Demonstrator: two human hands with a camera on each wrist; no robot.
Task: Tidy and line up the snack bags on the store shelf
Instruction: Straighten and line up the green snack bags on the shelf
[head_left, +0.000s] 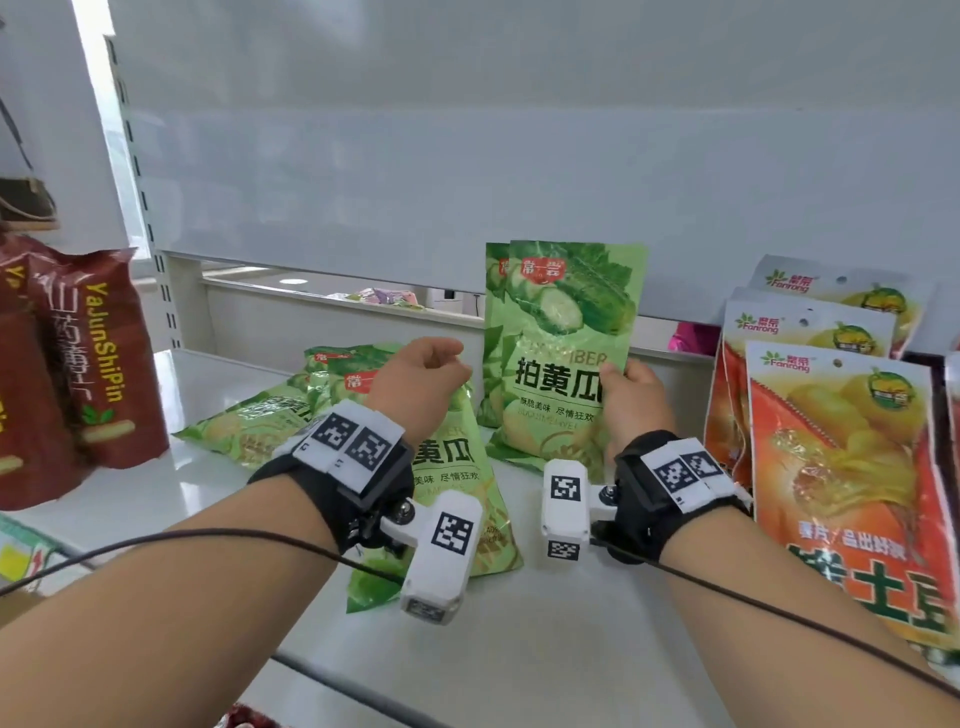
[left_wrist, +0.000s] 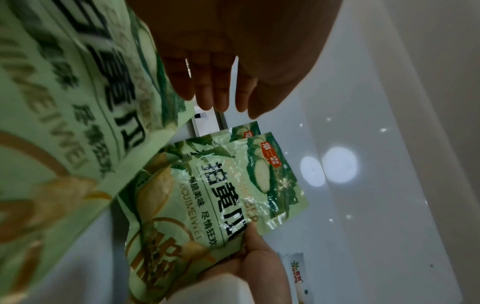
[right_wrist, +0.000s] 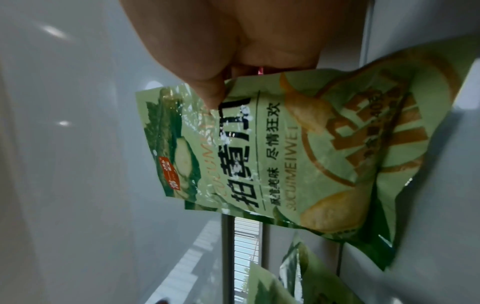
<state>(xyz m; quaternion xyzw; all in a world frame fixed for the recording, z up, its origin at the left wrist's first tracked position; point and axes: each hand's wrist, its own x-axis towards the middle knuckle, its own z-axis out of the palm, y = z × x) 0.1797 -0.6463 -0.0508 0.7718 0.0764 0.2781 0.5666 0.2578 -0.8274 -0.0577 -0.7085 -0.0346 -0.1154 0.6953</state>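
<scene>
Head view: your right hand (head_left: 631, 402) is pinching the upright green cucumber bag (head_left: 558, 353) at frame centre; your left hand (head_left: 415, 382) is hovering with fingers relaxed.

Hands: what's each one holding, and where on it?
Right hand pinches the upright green cucumber bag at its right edge, mid-height. Left hand holds nothing.

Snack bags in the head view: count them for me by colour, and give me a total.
Green bags: 5 (2 upright, 3 lying)
Orange bags: 3
Dark red bags: 2
Total: 10 visible; the bags overlap, so more may be hidden behind them.
</scene>
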